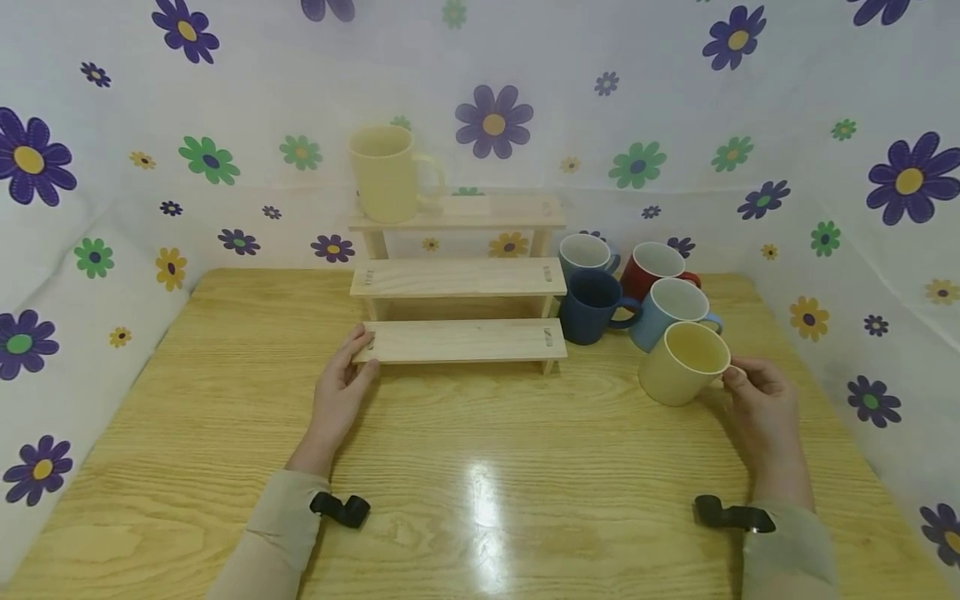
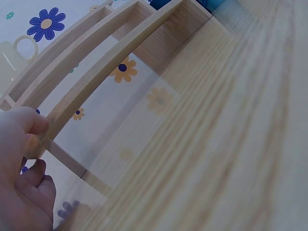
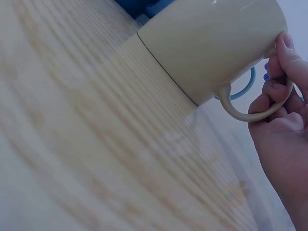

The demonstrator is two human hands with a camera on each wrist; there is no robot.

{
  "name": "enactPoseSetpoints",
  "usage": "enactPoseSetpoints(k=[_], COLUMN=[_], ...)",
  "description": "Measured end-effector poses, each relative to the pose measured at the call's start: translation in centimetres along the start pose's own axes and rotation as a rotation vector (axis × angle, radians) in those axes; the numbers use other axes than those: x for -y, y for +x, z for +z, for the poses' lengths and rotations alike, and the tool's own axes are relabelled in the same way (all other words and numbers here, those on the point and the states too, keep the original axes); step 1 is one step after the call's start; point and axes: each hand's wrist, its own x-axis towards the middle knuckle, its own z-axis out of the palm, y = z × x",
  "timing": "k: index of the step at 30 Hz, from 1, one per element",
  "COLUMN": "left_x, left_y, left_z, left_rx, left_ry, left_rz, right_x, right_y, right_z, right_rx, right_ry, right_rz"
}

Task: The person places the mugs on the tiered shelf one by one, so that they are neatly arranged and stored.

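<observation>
My right hand [image 1: 768, 408] holds a pale yellow mug [image 1: 671, 375] by its handle, fingers hooked through the loop and thumb on top in the right wrist view. The mug stands upright at the table's right, its base close to the wood. On the other side, my left hand [image 1: 337, 400] grips the left end of the lowest step of a three-tier wooden shelf [image 1: 465, 342], with the thumb in front. Another pale yellow mug [image 1: 384, 179] stands upright on the left of the top tier, handle to the right.
Right of the shelf cluster a dark blue mug [image 1: 588, 312], a white-and-blue mug [image 1: 577, 254], a red mug [image 1: 641, 271] and a light blue mug [image 1: 660, 317]. The light blue one is directly behind the held mug. Flower-patterned cloth [image 1: 495, 50] surrounds the wooden table [image 1: 487, 450].
</observation>
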Motion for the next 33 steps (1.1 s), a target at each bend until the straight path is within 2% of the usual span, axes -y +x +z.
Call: enactPoseSetpoints(k=[7, 14, 25, 33], left_x=[0.0, -3.4, -3.3, -3.6], left_y=[0.0, -0.6, -0.7, -0.6], left_z=[0.0, 0.0, 0.0, 0.0], left_rx=[-0.004, 0.015, 0.017, 0.017], left_ry=[0.004, -0.013, -0.008, -0.006], left_rz=[-0.006, -0.020, -0.023, -0.029], right_x=[-0.2, -0.3, -0.3, 0.4], right_y=[0.1, 0.3, 0.4, 0.6], right_z=[-0.1, -0.3, 0.4, 1.2], right_rx=[0.034, 0.037, -0.004, 0.069], right_ry=[0.064, 0.077, 0.211, 0.188], right_rz=[-0.014, -0.018, -0.032, -0.063])
